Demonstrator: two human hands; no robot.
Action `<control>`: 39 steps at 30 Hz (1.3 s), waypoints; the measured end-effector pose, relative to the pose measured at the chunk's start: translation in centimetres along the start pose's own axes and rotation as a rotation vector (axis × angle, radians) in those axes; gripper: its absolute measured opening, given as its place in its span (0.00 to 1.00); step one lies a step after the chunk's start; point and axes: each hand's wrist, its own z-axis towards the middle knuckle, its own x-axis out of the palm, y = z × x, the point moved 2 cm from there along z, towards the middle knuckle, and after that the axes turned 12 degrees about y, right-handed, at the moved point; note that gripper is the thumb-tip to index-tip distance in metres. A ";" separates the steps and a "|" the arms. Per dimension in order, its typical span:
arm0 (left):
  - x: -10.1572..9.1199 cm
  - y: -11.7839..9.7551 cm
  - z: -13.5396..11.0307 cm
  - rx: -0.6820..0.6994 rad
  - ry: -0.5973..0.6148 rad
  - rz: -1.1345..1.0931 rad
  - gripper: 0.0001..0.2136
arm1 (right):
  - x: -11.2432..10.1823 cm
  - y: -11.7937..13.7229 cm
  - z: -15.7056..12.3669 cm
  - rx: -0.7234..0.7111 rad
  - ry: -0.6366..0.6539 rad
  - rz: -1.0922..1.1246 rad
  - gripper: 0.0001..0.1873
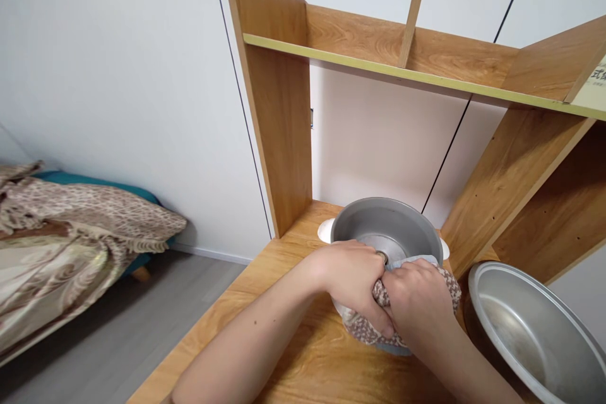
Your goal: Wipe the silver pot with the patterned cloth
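Hands meet at the near rim of the pot [386,227] on the counter [293,353]. Left hand [353,278] and right hand [419,306] are both closed on a patterned cloth [362,328] draped over that rim. Lid [530,328] lies just right of the pot, inner side up.
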 end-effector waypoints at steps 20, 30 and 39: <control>0.3 0.2 0.3 0.013 -0.014 0.056 0.24 | -0.4 0.0 -0.1 0.005 0.058 0.012 0.05; 0.3 0.8 0.2 0.060 -0.003 0.025 0.28 | -1.2 -0.5 -0.3 0.022 0.110 0.019 0.15; 0.2 0.5 0.2 0.043 0.014 0.031 0.25 | -1.5 -1.4 -0.1 -0.016 0.143 -0.046 0.18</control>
